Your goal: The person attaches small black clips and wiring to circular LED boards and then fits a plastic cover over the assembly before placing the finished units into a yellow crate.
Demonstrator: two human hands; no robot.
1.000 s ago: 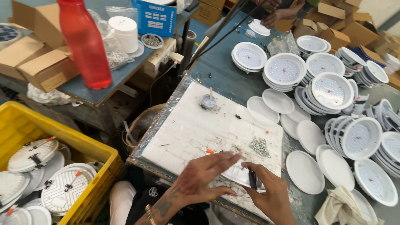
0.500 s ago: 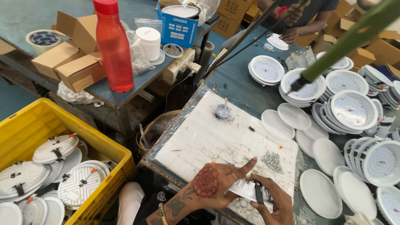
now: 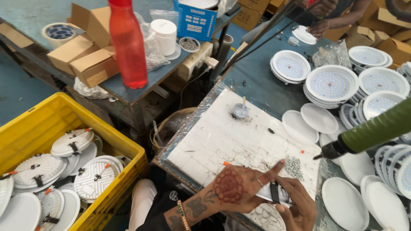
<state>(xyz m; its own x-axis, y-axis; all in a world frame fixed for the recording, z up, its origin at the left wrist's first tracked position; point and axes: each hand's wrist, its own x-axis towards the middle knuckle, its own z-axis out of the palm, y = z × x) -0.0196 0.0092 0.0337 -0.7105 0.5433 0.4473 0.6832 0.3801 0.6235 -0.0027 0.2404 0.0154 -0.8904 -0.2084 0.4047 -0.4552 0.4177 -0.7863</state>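
Both hands — left hand (image 3: 233,188), right hand (image 3: 295,205) — now clamped on the round lamp (image 3: 274,193) at 5 o'clock, screwdriver (image 3: 372,130) newly hanging at 3.

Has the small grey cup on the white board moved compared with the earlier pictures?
No. The small grey cup stands at the same spot on the white board, near its far edge; only the head camera shifted, so it appears elsewhere in the picture.
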